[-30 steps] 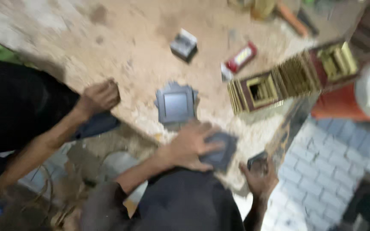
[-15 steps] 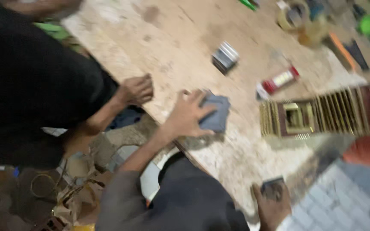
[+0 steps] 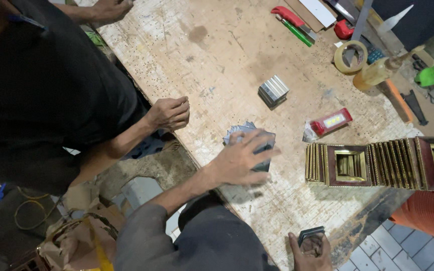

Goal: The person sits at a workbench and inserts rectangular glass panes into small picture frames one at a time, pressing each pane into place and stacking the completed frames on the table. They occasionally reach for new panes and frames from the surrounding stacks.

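Head view of a worn wooden workbench (image 3: 217,55). The left hand (image 3: 242,159) lies flat, fingers spread, on a stack of dark grey square plates (image 3: 249,135) near the bench's near long edge — pressing on the stack rather than gripping it. The right hand (image 3: 311,250) is at the bench's near corner, fingers curled around a small dark stack of plates (image 3: 311,234) held against the edge. A row of gold-and-maroon square frames (image 3: 377,163) stands on edge toward the right end. A small silver block of plates (image 3: 273,91) and a red lamp (image 3: 331,121) lie mid-bench; a tape roll (image 3: 350,56) sits near the far edge. A co-worker's fist (image 3: 169,113) rests on the left edge.
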Tool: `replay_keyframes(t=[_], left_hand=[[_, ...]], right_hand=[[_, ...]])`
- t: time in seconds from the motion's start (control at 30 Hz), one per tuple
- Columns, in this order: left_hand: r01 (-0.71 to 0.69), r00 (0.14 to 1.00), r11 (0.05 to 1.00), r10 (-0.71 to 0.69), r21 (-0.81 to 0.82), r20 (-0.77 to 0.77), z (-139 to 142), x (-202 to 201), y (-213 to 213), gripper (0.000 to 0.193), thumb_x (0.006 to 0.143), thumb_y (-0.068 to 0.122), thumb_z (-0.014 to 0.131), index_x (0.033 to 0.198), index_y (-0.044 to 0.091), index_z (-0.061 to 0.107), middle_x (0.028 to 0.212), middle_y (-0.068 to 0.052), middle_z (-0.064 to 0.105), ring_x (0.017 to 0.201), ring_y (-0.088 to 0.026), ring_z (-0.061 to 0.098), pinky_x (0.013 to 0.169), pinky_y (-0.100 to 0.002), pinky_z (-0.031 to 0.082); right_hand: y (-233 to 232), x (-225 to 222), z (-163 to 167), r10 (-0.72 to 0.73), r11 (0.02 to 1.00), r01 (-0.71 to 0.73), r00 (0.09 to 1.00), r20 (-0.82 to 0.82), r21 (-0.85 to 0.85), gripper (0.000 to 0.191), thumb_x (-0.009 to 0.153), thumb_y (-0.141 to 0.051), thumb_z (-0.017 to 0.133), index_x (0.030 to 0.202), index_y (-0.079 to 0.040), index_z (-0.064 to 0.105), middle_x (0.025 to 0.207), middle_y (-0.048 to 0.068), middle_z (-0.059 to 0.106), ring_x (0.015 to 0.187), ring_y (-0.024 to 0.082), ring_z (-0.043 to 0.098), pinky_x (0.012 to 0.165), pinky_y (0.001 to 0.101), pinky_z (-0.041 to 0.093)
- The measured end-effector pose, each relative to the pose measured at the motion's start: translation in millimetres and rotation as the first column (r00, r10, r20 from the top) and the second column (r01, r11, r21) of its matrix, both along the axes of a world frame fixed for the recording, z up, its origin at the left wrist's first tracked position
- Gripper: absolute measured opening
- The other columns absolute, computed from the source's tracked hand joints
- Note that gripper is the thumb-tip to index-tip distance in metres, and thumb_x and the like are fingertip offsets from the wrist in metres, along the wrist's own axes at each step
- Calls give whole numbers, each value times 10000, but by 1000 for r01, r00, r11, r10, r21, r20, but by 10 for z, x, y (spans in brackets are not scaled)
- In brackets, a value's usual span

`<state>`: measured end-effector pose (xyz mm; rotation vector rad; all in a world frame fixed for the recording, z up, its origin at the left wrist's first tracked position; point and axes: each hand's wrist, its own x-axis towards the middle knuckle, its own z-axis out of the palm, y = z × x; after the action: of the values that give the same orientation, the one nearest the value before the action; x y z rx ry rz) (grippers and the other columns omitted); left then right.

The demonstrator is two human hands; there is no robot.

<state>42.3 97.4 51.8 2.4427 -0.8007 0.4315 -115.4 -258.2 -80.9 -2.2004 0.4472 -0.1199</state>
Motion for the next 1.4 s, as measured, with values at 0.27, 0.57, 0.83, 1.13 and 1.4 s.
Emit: replay_keyframes(t=[0.27,0.57,0.83,1.13,1.4], left_hand=[[-406,902,846,431,-346,-6,417,393,411,1113,942,449,796,1674,54,56,1741,-242,121,1644,-415,136,1352,-586,141],[-459,770,882,456,-110,447,1126,803,996,986,1014,340,714,1726,297,33,1683,-121,56,1610,-235,120,1329,-380,121],[-62,985,933,115,-354,132,1225,781,170,742,1013,452,681,1521,47,322,1559,-173,331,1490,-306,310,1233,-522,230],[538,803,836,-548,111,234,366,666,-1160,456,944,275,754,1376,189,635,1331,-14,649,1332,-233,538,1110,-498,380],[506,704,819,-574,271,418,-19,1228,-1713,344,808,282,704,1109,117,707,1149,-69,710,1250,-313,557,1112,-524,388]], right_hand=[[69,-2,75,-53,999,52,998,-44,-11,651,688,-190,937,1181,57,591,915,140,691,798,165,658,718,299,548],[197,-45,456,-22,988,40,993,118,-152,724,641,-241,960,1212,57,627,991,122,707,838,183,687,756,315,572],[323,-132,499,-43,982,57,996,81,-179,689,622,-270,977,1144,52,662,958,141,719,811,215,706,746,337,576],[247,-319,341,18,987,4,991,134,-160,747,689,-285,980,1249,66,631,1033,136,723,914,218,722,803,336,598],[407,-275,237,-167,983,174,980,107,-63,715,680,-245,963,1246,32,626,987,137,695,851,228,653,728,364,552]])
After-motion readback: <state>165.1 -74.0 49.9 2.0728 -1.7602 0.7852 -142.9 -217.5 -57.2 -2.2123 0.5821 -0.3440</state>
